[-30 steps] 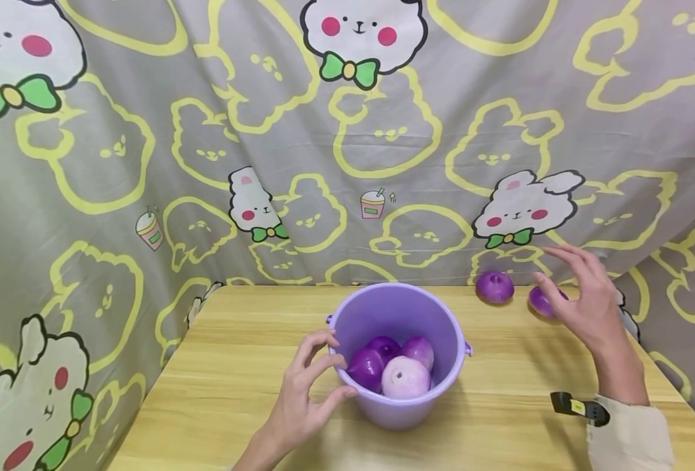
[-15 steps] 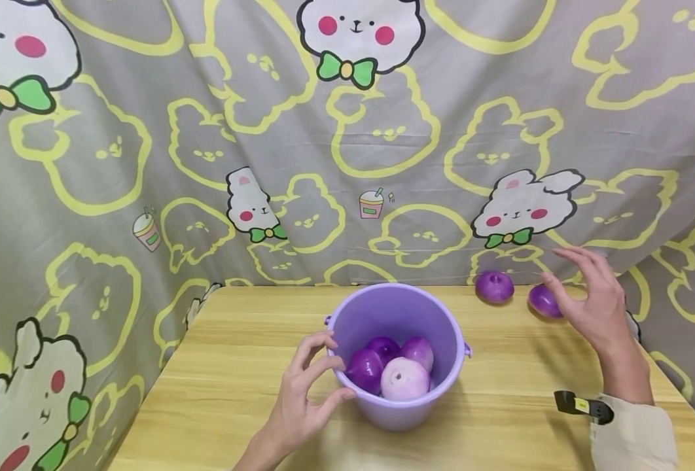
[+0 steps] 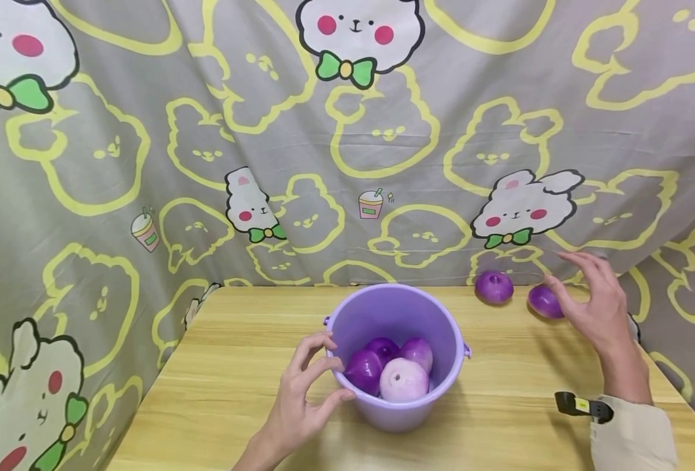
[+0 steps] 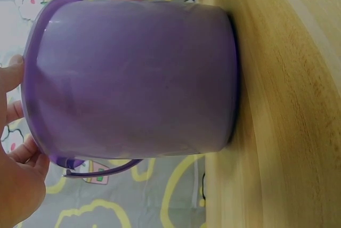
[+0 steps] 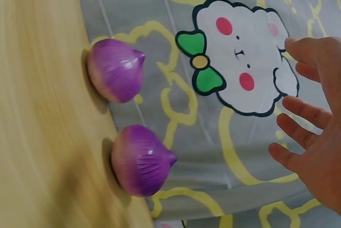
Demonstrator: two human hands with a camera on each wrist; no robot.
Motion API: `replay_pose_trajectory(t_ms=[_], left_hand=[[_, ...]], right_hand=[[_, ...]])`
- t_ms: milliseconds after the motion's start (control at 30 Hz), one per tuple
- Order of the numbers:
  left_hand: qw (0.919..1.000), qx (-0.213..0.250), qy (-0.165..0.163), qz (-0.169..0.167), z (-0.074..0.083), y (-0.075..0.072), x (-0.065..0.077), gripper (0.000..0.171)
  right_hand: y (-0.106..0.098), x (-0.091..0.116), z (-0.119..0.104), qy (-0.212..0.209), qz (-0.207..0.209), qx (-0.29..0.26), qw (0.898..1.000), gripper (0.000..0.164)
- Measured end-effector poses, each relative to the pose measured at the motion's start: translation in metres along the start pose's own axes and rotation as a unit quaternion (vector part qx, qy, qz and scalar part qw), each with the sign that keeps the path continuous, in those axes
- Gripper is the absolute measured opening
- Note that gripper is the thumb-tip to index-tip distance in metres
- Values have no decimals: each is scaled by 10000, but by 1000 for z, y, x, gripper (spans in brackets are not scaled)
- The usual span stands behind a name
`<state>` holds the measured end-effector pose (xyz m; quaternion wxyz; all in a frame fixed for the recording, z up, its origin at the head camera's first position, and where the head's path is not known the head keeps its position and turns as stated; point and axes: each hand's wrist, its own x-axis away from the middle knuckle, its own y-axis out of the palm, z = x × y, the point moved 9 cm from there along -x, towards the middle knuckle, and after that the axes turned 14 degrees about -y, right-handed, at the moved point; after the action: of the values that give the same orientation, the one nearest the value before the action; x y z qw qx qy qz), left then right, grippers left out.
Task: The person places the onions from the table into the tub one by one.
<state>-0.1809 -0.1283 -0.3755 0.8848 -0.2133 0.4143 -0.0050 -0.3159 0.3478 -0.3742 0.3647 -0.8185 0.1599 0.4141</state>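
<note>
A purple bucket (image 3: 396,418) stands upright on the wooden table, with several onions (image 3: 404,379) inside, one paler than the others. My left hand (image 3: 300,392) holds the bucket's left rim, thumb and fingertips spread along it; the left wrist view shows the fingers (image 4: 24,151) at the rim. Two more purple onions sit by the table's back edge: a left one (image 3: 494,288) and a right one (image 3: 546,301). My right hand (image 3: 597,304) hovers beside the right onion, fingers apart and holding nothing. In the right wrist view both onions (image 5: 116,70) show whole, apart from the hand.
A grey curtain (image 3: 394,150) printed with yellow outlines and white rabbits hangs right behind the table (image 3: 224,392). The bucket's handle (image 4: 106,170) hangs down on its far side. A black device with a strap (image 3: 583,407) is on my right wrist.
My right hand has shifted slightly to the right, uncovering more of the right onion. The left hand and the bucket stay about where they were.
</note>
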Motion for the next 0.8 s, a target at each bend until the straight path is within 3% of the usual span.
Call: replay_pose_trajectory(t_ms=[533, 800], left_hand=[[10000, 31, 21, -7, 2, -1, -1, 25], [10000, 6, 36, 17, 4, -1, -2, 26]], right_hand=[[15, 16, 27, 528, -462, 128, 9975, 53], [18, 20, 32, 498, -490, 184, 9974, 54]])
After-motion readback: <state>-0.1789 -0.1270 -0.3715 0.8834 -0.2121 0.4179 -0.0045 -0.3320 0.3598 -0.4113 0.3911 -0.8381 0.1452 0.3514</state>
